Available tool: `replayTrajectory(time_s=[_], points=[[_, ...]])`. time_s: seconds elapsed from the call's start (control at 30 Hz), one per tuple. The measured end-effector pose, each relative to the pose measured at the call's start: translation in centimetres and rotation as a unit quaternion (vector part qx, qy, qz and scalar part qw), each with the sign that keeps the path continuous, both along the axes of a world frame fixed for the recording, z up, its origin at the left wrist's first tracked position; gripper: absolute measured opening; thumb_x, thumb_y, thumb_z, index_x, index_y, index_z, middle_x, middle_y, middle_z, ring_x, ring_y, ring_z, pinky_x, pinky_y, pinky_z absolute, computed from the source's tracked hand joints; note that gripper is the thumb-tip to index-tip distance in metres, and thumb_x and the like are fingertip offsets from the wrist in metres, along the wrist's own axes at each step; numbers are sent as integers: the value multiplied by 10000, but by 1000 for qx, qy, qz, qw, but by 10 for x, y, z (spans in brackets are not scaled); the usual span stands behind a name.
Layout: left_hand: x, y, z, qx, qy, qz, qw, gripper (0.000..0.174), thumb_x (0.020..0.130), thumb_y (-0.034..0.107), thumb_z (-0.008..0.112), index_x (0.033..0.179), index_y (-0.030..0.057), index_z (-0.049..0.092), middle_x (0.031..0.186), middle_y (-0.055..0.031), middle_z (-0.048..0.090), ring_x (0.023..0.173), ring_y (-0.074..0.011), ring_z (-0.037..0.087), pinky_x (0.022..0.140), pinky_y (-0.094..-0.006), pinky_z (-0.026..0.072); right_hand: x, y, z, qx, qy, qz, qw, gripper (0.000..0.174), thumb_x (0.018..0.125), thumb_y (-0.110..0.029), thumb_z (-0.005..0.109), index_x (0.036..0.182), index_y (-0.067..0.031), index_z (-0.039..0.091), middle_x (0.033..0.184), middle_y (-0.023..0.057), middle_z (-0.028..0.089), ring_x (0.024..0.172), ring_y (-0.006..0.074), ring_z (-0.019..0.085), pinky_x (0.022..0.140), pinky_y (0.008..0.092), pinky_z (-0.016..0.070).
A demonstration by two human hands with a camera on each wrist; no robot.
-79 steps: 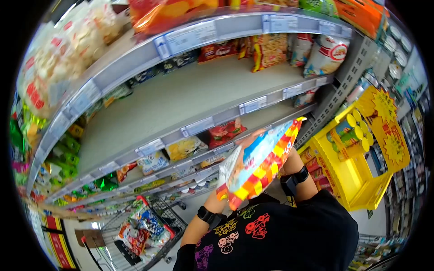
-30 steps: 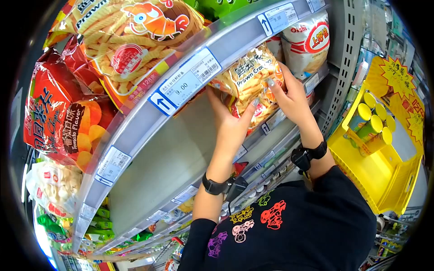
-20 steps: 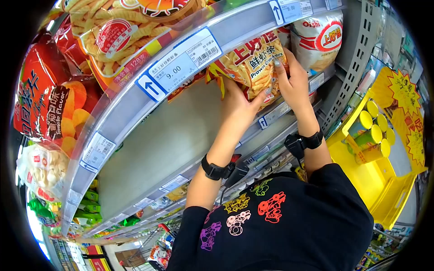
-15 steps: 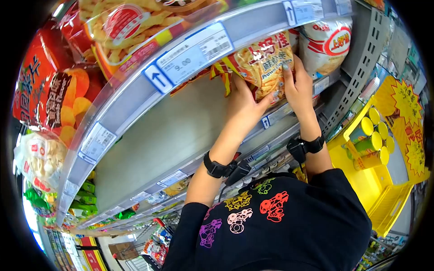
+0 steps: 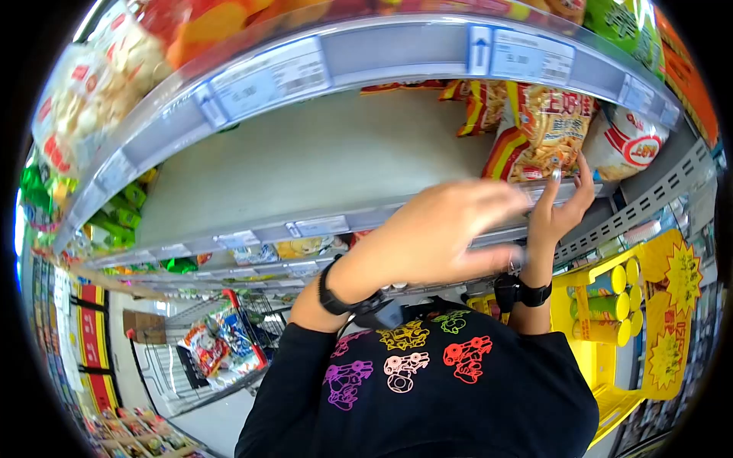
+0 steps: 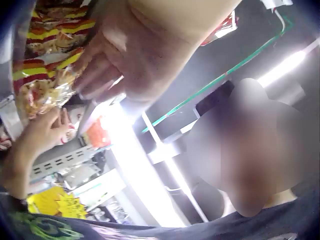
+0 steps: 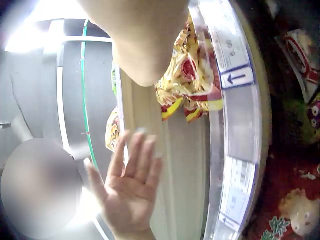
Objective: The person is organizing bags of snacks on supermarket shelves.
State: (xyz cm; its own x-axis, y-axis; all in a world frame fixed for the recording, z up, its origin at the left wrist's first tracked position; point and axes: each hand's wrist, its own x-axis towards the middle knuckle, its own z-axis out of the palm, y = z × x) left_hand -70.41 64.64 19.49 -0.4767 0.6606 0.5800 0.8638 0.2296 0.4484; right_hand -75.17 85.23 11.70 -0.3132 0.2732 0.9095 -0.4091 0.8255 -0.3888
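Observation:
In the head view a yellow and red bag of prawn crackers (image 5: 561,126) stands at the right end of the shelf, more such bags behind it. My right hand (image 5: 561,214) is at its lower front, fingertips against the bag. My left hand (image 5: 450,229), blurred, is off the bag to its lower left, fingers extended and holding nothing. The right wrist view shows the left hand (image 7: 130,197) with palm and fingers spread. In the left wrist view the right hand (image 6: 42,135) touches the bag's lower part (image 6: 37,102).
A white bag (image 5: 626,145) stands right of the prawn crackers. The shelf board (image 5: 305,153) stretches left below a price rail (image 5: 412,47). A yellow display stand (image 5: 592,359) with canisters is at right, a shopping cart (image 5: 179,359) with bags at lower left.
My left hand has let go of the bag and moved away, down and left. The bag, held in both hands before, now stands on the shelf. The head view has swung left.

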Motion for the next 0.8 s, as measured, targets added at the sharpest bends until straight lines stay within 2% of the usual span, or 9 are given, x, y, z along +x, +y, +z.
replayTrajectory(time_s=[0.03,0.1,0.17,0.27,0.33,0.43,0.67,0.77,0.8], points=[[15,-15,10,56,-21,-94,994,472,769,313,609,1100,-14,533,1085,-142,558,980,-303,545,819,-384,449,6,-8,-2,-2,18,18,1000,382,767,-64,536,1137,11,482,1109,162,525,1020,310,469,917,380,326],[52,-50,37,167,-49,-238,956,377,771,243,607,1014,-44,573,965,-162,591,861,-312,582,756,-361,474,16,-27,-4,6,42,67,997,355,744,-33,526,1095,12,504,1071,148,540,997,302,479,909,371,335],[90,-79,49,255,-62,-281,923,191,822,146,560,903,-12,628,919,-126,621,868,-256,594,748,-344,489,27,-54,-4,30,49,134,989,337,724,-8,509,1060,17,516,1030,137,552,975,295,487,898,364,346],[133,-110,63,307,-50,-319,895,133,842,74,538,874,30,659,932,-93,629,886,-231,602,790,-295,471,39,-101,-18,43,21,259,965,303,699,14,520,1001,11,537,959,133,571,929,295,506,854,364,380],[160,-130,64,331,-37,-296,895,128,838,71,541,865,33,660,926,-90,627,873,-225,600,775,-290,466,58,-138,-23,48,-16,327,944,269,666,31,542,932,-4,571,912,123,579,889,295,521,807,367,408],[204,-145,59,370,-8,-234,899,121,833,66,544,850,37,661,916,-85,623,853,-216,596,753,-283,459,84,-185,-31,150,-49,431,889,257,637,33,561,887,-20,591,905,103,581,874,283,527,777,366,420],[286,-157,39,460,69,-34,885,112,821,54,552,816,47,663,895,-72,616,806,-194,586,702,-266,443,158,-275,-66,271,-81,552,784,227,608,-35,632,832,-52,598,843,69,568,826,257,540,727,370,431],[312,-177,35,477,75,-4,876,110,816,49,555,801,52,664,886,-67,613,787,-185,582,680,-259,436,185,-297,-83,299,-113,605,729,195,632,-61,639,823,-61,598,831,57,571,825,246,543,729,366,439],[318,-194,33,458,53,-34,887,144,832,44,512,805,35,653,877,-85,613,787,-197,591,671,-280,460,191,-305,-89,311,-124,623,707,187,638,-69,639,821,-60,598,825,56,572,823,245,545,732,366,440]])
